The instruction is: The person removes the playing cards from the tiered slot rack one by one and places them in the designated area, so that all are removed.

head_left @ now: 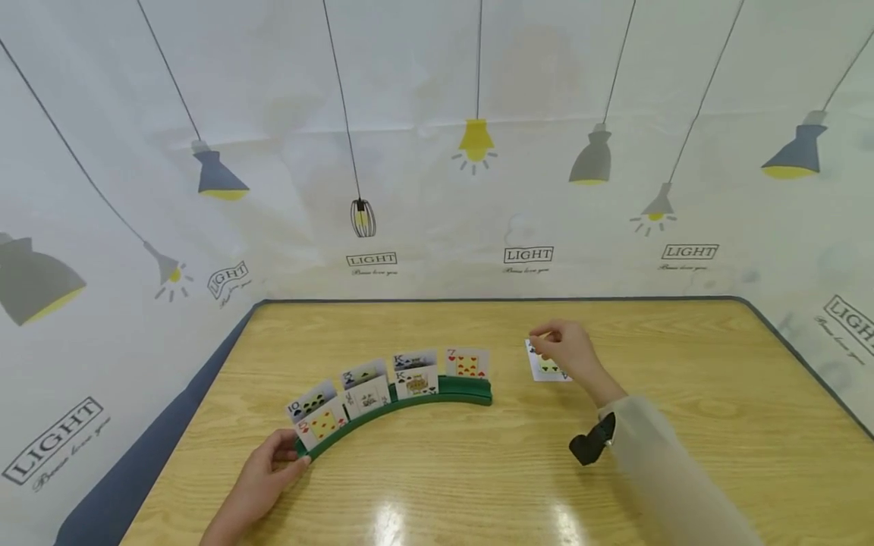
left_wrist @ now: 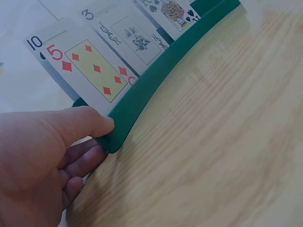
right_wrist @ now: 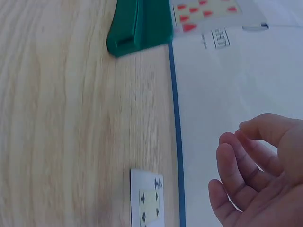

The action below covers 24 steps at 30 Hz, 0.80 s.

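Gripping the left end of the curved green card holder, the left hand sets its thumb against the front of the rail. The holder stands on the left part of the table, its right end closer to the far edge. Along its front stand the five of diamonds, a joker and the king of spades; behind the five stands a ten, and at the right end stands the seven of hearts. Well apart from the left hand, the right hand hovers over a clubs card lying right of the table's middle, towards the far edge; its number is hard to read. The right hand's fingers are loosely curled with nothing between them, though whether the thumb touches a fingertip cannot be told.
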Tool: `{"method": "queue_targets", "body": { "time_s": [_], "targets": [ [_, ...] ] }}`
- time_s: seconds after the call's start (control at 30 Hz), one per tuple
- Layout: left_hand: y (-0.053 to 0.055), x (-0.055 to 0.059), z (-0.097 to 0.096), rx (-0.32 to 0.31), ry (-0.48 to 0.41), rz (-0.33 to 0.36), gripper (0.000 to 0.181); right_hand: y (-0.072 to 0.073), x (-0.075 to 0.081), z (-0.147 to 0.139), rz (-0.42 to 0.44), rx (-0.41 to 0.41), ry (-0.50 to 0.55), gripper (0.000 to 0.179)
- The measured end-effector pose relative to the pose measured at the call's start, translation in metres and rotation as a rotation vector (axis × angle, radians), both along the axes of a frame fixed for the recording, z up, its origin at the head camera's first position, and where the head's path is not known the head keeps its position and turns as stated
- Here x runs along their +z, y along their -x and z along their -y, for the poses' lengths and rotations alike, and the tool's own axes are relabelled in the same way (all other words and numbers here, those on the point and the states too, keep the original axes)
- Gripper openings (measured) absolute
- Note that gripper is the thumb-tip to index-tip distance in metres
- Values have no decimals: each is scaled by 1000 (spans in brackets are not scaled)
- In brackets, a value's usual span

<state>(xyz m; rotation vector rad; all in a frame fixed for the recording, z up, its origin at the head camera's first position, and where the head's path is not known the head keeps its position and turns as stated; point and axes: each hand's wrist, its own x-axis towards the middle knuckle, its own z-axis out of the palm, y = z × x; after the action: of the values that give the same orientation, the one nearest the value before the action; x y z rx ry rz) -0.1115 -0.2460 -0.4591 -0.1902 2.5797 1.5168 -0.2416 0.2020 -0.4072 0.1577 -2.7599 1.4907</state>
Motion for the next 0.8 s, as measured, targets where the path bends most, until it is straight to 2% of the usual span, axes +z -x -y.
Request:
{"method": "queue_targets", "body": {
  "time_s": [0.13, 0.43, 0.8],
  "targets": [
    [-1, -1, -1, 2, 1, -3, 37, -13, 0, 15, -38, 58, 19, 20],
    [-2, -3, -2, 9, 33, -6, 36, -37, -9, 45, -80, 183, -42, 17],
    [-1, -4, -1, 5, 12, -35, 36, -35, -21, 61, -84, 185, -32, 14]
  ]
}}
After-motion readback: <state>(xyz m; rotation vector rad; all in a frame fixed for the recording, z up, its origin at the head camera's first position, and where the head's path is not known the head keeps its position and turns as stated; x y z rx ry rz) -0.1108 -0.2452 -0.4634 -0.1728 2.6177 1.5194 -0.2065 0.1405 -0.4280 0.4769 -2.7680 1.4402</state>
